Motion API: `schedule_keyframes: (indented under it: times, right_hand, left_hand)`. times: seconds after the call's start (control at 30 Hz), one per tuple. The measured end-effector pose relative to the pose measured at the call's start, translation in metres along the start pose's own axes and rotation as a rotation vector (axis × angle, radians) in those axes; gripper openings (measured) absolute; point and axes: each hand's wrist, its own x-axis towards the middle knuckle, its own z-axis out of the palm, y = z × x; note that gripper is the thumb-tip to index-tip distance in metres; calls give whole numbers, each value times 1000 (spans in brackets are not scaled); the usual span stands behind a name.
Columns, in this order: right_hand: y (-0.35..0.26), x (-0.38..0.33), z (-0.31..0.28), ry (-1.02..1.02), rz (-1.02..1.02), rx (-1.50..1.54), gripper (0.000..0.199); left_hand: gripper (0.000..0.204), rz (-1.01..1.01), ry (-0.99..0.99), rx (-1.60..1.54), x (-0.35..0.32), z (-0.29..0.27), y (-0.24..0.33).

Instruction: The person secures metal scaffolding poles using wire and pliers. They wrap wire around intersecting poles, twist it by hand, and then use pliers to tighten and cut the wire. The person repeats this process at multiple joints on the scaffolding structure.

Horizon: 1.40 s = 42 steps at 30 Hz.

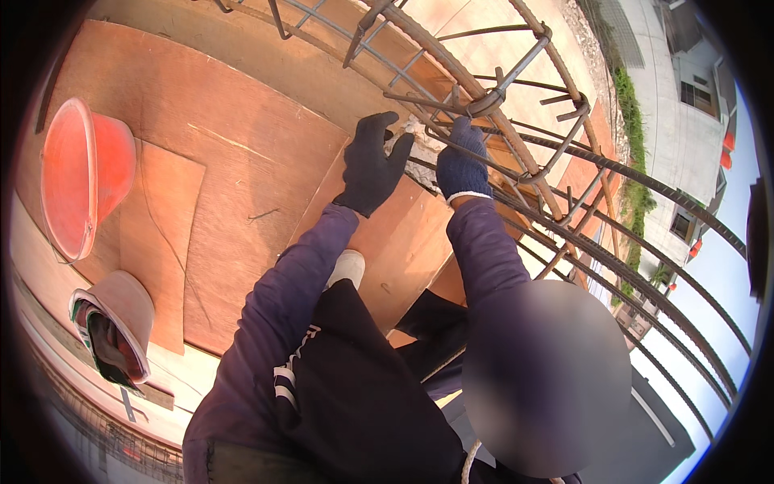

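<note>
My left hand, in a black glove, is open beside a steel rebar cage, its fingers and thumb curved apart with nothing between them. Close to its right, my right hand wears a dark blue knitted glove with a white cuff. Its fingers are closed among the bars, near a joint where a stirrup crosses a long bar. Bars partly cover it, so I cannot make out what it holds. Between the two hands lies a rough whitish patch of concrete.
Plywood sheets form the surface on the left. A red bucket and a pale bucket with dark contents stand there. Long ribbed bars stick out to the right. A blurred round patch hides part of the lower right. Buildings stand beyond.
</note>
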Motion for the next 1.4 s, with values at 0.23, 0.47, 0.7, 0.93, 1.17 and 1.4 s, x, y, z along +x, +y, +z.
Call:
schedule_keyframes:
  times: [0.23,0.47,0.7,0.93,1.17,1.4]
  right_hand:
    - [-10,8,-35,-75,-32,-370,10]
    - [-3,5,-53,68,-225,-511,6]
    - [-3,5,-65,32,-257,-519,8]
    - [-3,2,-80,-10,-251,-501,7]
    - [-4,2,-79,-13,-255,-464,7]
    - [-7,-3,-85,44,-288,-480,6]
  left_hand:
    - [30,-675,-189,-935,51,32,9]
    - [30,-769,-253,-1089,52,35,2]
    - [33,-783,-375,-1087,56,49,-12]
    - [32,-812,-348,-1333,52,62,-7]
    - [37,-798,-370,-1284,47,67,-4]
    - [27,-811,-427,-1053,50,64,-5]
